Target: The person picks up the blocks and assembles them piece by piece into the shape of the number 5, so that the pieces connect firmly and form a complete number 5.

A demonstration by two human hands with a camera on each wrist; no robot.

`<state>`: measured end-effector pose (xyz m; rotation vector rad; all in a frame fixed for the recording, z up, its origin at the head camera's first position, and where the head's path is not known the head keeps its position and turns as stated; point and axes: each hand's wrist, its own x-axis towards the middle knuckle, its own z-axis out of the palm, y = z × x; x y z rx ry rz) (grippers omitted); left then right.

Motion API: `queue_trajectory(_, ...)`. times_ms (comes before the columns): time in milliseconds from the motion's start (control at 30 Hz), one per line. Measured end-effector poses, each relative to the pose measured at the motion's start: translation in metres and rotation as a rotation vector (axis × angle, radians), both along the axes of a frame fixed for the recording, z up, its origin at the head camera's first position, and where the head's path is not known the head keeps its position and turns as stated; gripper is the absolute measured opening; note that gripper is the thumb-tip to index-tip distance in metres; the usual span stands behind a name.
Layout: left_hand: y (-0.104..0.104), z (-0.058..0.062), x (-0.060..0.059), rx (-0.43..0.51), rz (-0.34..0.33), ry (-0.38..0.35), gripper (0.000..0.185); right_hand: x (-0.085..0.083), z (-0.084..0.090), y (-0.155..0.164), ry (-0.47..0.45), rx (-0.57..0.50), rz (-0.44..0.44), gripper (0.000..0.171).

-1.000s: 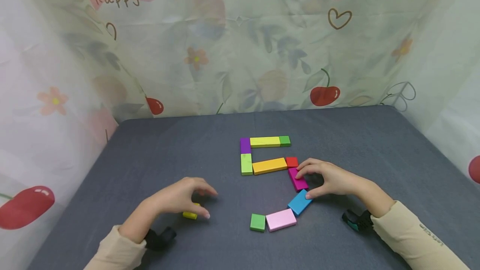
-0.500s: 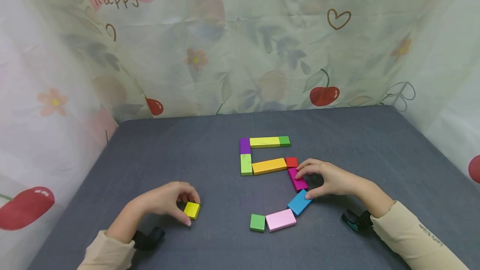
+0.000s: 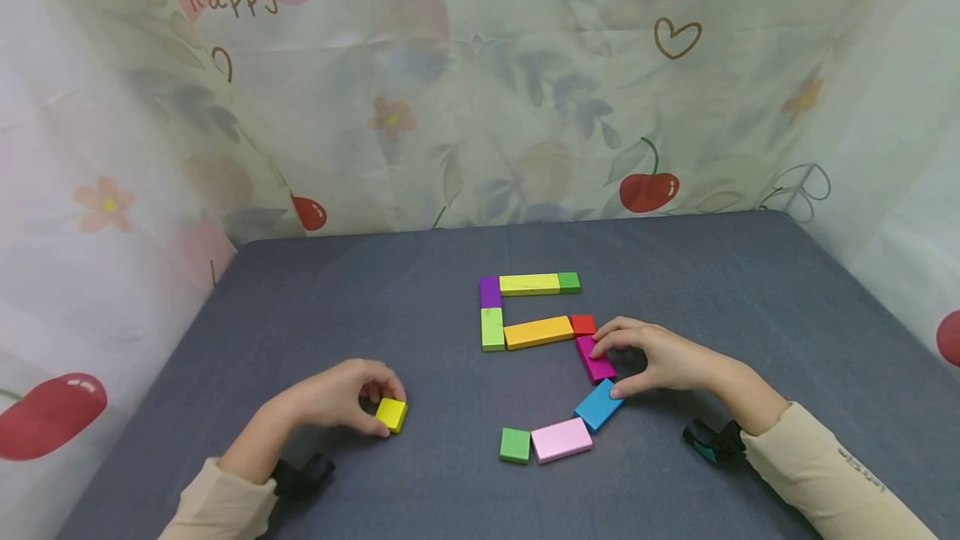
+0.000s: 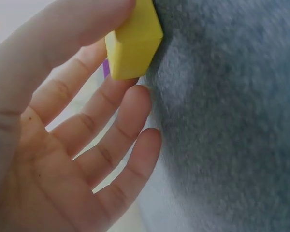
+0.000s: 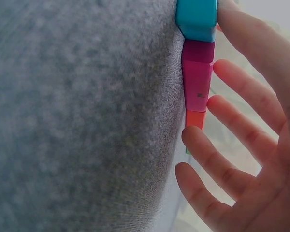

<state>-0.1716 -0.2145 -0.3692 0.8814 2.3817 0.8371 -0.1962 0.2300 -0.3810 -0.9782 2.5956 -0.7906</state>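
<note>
Between thumb and fingers my left hand point(image 3: 337, 397) pinches a small yellow block point(image 3: 392, 414), low over the left part of the table. Up close in the left wrist view, the yellow block point(image 4: 135, 50) has the thumb on one side and fingertips on the other; the lower fingers are loosely bent. My right hand point(image 3: 663, 357) rests at the row of blocks, its thumb touching the blue block point(image 3: 597, 407) and its fingertips on the magenta block point(image 3: 596, 362). In the right wrist view its remaining fingers spread loosely beside the magenta block point(image 5: 198, 82).
An S-like line of flat blocks lies mid-table: green point(image 3: 569, 282), yellow point(image 3: 529, 284), purple point(image 3: 491, 292), lime point(image 3: 492, 330), orange point(image 3: 538, 332), red point(image 3: 583, 324), then magenta, blue, pink point(image 3: 562, 440) and another green block point(image 3: 515, 446). A patterned curtain point(image 3: 480, 107) hangs behind the dark tabletop point(image 3: 420, 298).
My left hand, earlier loose over the yellow block, has drawn back left and pinched it, then shifted slightly right with it. The right hand stays at the blue and magenta blocks.
</note>
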Motion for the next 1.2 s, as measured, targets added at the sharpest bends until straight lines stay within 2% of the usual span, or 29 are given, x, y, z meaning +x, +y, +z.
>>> queue_trajectory(433,0.027,-0.004,0.001,0.054,-0.013,0.109,0.029,0.000,-0.001,0.000,0.006,-0.001,0.003,0.043)
queue_trajectory(700,0.053,-0.001,0.009,0.032,-0.043,0.138,0.031,0.000,0.000,0.000,0.001,0.000,0.001,0.043)
queue_trajectory(900,0.068,0.002,0.014,-0.022,-0.055,0.137,0.032,0.000,-0.001,0.000,0.001,-0.004,0.006,0.042)
queue_trajectory(1200,0.082,0.000,0.019,-0.045,-0.081,0.185,0.033,-0.001,0.000,0.000,0.004,-0.003,0.010,0.042)
